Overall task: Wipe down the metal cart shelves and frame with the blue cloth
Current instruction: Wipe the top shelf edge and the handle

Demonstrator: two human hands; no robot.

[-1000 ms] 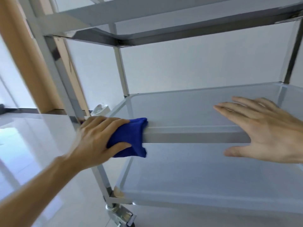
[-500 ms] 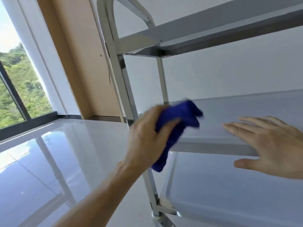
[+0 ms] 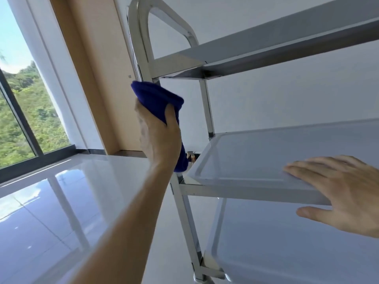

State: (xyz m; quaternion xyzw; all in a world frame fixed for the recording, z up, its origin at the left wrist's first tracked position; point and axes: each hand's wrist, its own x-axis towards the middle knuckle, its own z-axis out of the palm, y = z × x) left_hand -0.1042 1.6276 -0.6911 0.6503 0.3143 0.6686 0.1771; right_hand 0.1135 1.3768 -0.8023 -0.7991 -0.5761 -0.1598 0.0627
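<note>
Head view. Left hand (image 3: 159, 133) wraps the blue cloth (image 3: 159, 99) around the cart's front-left upright post (image 3: 185, 214), between the top shelf (image 3: 266, 48) and the middle shelf (image 3: 246, 160); grip closed on cloth and post together. Cloth's long axis runs along the post, near vertical, one end bunched above the fist, the other hanging below the wrist. Right hand (image 3: 344, 191) lies flat on the middle shelf's front edge, fingers straight, pointing left, thumb under the rim. Bottom shelf (image 3: 287, 253) below.

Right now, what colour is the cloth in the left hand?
Deep blue, plain with no pattern: the cloth shows best in the head view, gripped by the left hand.
</note>
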